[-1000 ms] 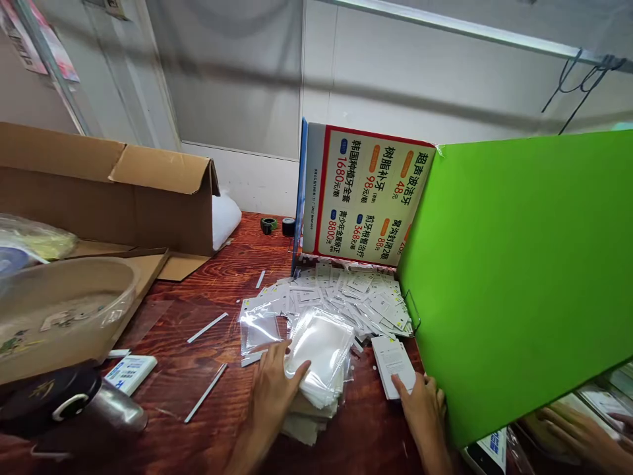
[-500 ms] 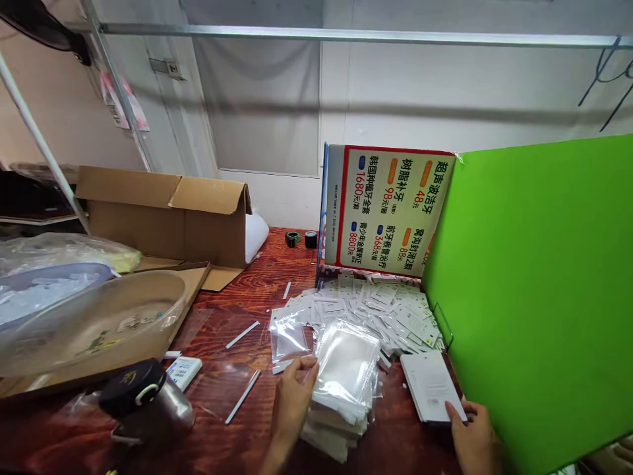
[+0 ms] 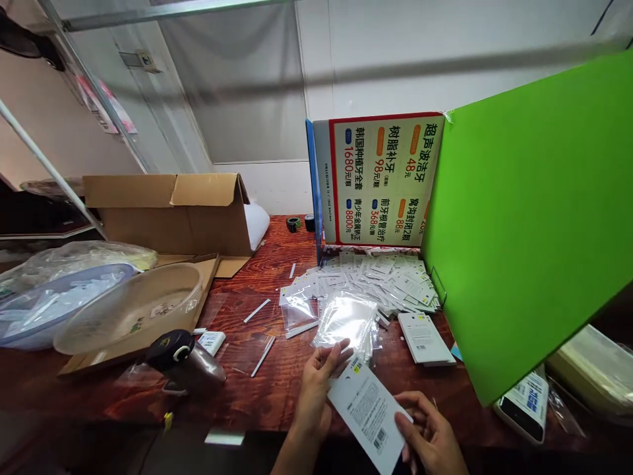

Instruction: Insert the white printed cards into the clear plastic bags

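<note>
Your right hand point(image 3: 428, 432) grips a white printed card point(image 3: 368, 415) by its lower right corner, thumb laid on top, and the card slants up from there towards your left hand point(image 3: 316, 382). Your left hand has its fingers bent in at the near edge of the pile of clear sleeves point(image 3: 346, 320), beside the card's upper end — whether they pinch a sleeve, you cannot tell from here. The pile lies just beyond your left fingertips, and past it spreads a heap of white cards point(image 3: 378, 280). Beyond your right hand, near the foot of the green board point(image 3: 524, 218), sits a neat stack of cards point(image 3: 426, 340). Well to the left of your left hand are thin white strips point(image 3: 263, 356) on the red-brown table point(image 3: 247, 412) and, farther left, a dark-lidded bottle point(image 3: 190, 366) — tilted in your view.
</note>
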Action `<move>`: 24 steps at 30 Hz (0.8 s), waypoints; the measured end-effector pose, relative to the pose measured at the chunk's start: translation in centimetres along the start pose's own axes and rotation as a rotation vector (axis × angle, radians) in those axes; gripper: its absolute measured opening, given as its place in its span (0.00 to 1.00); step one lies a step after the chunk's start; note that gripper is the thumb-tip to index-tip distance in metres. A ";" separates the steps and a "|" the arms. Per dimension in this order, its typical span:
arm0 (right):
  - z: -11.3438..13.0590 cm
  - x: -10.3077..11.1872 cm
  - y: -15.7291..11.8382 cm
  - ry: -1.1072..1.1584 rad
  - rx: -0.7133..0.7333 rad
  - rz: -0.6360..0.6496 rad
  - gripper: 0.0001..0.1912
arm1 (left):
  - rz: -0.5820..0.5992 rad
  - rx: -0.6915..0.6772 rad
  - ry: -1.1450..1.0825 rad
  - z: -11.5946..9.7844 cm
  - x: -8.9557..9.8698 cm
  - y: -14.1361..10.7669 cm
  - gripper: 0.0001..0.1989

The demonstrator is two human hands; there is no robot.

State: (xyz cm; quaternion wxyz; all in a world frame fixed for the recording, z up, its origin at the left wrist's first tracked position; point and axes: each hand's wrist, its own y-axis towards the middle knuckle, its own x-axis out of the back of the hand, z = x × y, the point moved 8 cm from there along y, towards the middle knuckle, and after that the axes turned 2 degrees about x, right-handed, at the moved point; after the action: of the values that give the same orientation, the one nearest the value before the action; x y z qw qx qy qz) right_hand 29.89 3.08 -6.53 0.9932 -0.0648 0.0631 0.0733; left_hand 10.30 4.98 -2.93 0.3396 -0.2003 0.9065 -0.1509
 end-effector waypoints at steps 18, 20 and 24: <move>1.1 3.3 -3.0 0.098 0.090 -0.139 0.24 | 0.173 0.017 0.314 3.7 -1.4 -3.8 0.24; 1.1 3.4 -3.2 0.110 0.105 -0.180 0.24 | 0.196 -0.008 0.286 4.2 -1.4 -4.2 0.23; 0.5 2.9 -3.8 0.156 0.112 -0.232 0.25 | 0.269 0.007 0.238 5.9 -1.8 -5.4 0.26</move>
State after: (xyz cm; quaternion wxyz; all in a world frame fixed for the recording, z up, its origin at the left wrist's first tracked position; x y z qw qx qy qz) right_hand 33.35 -0.18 -5.99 0.9891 -0.0218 0.1362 -0.0510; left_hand 16.95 0.33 -4.01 0.2476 -0.0569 0.9584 -0.1299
